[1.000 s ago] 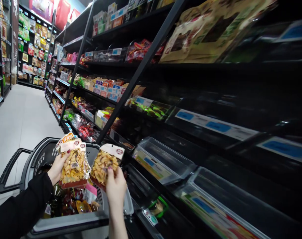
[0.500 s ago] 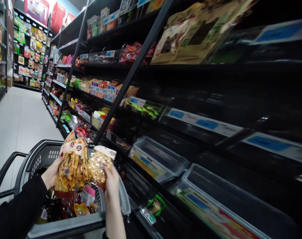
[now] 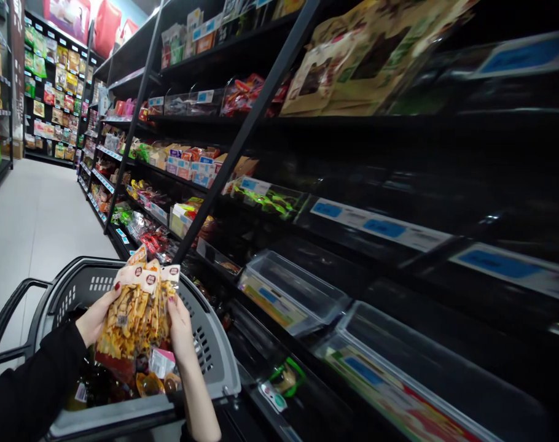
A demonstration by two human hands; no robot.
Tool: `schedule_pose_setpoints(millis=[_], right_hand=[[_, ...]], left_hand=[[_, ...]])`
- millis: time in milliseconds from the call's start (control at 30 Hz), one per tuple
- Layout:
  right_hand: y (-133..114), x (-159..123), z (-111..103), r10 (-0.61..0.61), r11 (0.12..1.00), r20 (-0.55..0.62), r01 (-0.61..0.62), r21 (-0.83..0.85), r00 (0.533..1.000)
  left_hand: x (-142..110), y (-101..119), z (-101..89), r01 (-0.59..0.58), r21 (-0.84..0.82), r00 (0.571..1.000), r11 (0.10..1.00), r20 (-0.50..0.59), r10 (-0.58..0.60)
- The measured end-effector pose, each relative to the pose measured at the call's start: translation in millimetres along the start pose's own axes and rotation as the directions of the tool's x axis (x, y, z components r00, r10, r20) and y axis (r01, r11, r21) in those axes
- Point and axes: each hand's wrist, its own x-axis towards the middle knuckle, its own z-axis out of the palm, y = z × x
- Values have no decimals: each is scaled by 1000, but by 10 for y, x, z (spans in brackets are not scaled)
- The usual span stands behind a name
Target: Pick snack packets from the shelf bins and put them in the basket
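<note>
Above a grey shopping basket (image 3: 215, 359), both hands grip a bunch of snack packets (image 3: 134, 307) with clear fronts, yellow-brown contents and white headers. My left hand (image 3: 95, 316) is closed on the bunch's left side, thumb in front and dark red nail showing. On the right side, my right hand (image 3: 180, 325) is closed around the edge of the packets, its fingers partly hidden behind them. Below in the basket lie other packaged goods, among them a yellow-orange packet (image 3: 149, 385) and a white-and-pink packet (image 3: 162, 362).
Black shelving (image 3: 242, 153) with price labels runs along the right. Clear plastic bins (image 3: 293, 294) stand on its lower shelves, and brown paper pouches (image 3: 339, 67) higher up. The basket's black handle (image 3: 16, 285) sticks out left over the pale tiled floor (image 3: 53, 209).
My right hand has moved left, bringing its separate packet against the bunch in my left hand. The left hand has hardly moved.
</note>
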Motion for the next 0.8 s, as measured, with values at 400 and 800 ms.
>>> schedule_pose_setpoints(millis=[400, 800], right_hand=[[-300, -328, 181, -319, 658, -151, 104, -746, 936], [-174, -133, 258, -50, 882, -161, -32, -471, 986]], left_hand=[[74, -110, 17, -246, 286, 964, 926, -24, 264], [140, -77, -50, -311, 356, 924, 881, -103, 368]])
